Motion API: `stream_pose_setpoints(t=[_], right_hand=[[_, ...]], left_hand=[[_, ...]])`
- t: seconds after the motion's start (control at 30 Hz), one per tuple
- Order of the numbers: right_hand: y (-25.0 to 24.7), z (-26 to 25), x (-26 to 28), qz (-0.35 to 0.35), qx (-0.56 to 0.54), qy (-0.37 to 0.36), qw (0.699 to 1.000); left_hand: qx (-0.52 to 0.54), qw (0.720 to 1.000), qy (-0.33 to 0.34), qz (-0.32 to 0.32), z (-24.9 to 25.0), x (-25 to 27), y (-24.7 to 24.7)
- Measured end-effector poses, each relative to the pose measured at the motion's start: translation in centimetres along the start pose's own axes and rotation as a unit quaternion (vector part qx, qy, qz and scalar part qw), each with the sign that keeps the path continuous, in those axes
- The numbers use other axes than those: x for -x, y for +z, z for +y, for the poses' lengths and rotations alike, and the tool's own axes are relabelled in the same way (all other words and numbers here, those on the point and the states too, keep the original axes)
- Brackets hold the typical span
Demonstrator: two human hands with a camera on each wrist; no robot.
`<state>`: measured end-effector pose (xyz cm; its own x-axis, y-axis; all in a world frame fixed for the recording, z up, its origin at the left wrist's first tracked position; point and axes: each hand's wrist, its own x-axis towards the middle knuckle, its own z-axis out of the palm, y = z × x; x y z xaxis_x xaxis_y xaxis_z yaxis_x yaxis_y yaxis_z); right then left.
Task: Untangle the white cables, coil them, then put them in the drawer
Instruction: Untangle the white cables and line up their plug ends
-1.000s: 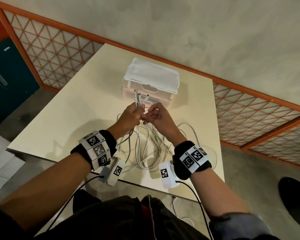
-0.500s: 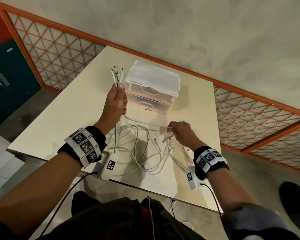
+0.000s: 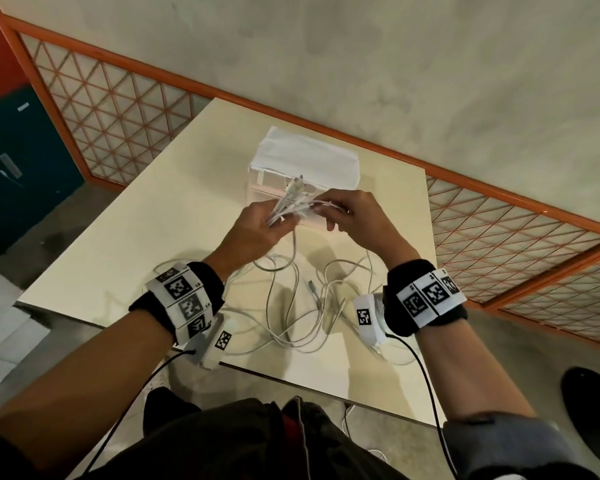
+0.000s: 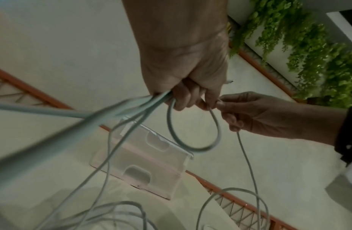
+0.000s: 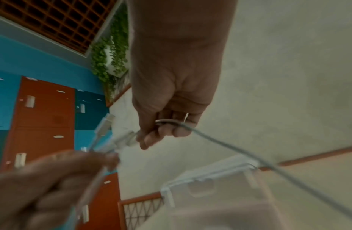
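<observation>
Several white cables (image 3: 291,306) lie tangled on the cream table (image 3: 136,244). My left hand (image 3: 257,226) grips a bunch of their plug ends (image 3: 293,194), held up in front of the drawer unit (image 3: 305,164). In the left wrist view the left hand (image 4: 186,87) holds the cables, and one forms a loop (image 4: 194,137) below the fingers. My right hand (image 3: 350,216) pinches one cable end right beside the bunch. The right wrist view shows the right hand (image 5: 167,127) curled round a thin cable (image 5: 220,143). The drawer unit (image 4: 147,160) has two shut clear drawers.
The table's near edge (image 3: 326,386) lies just behind my wrists, with cable loops reaching it. An orange-framed lattice railing (image 3: 111,109) and a plaster wall run behind the table. A dark round object (image 3: 593,407) stands on the floor at the right.
My left hand came down and right with the plug bunch, from high beside the drawer unit to its front. My right hand rose off the table with a cable end to meet it.
</observation>
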<state>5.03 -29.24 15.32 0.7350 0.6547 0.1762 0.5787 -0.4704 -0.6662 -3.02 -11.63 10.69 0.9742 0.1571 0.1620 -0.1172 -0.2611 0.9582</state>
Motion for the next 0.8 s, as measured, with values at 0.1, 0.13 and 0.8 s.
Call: stream_pose_setpoints(t=[0.1,0.13,0.8], right_hand=[[0.4,3.2,1.3,-0.024,-0.042,0.081,0.996],[0.6,4.5,2.0,-0.038,-0.049,0.108,0.992],[1.0,1.9,2.0,-0.141,0.127,0.059,0.98]], left_hand=[[-0.007,0.992,0.026,0.122,0.6,-0.4,-1.3],[-0.004,0.985,0.024,0.17,0.8,-0.6,-1.9],[-0.004,0.994,-0.055,-0.096,-0.9,-0.9,0.5]])
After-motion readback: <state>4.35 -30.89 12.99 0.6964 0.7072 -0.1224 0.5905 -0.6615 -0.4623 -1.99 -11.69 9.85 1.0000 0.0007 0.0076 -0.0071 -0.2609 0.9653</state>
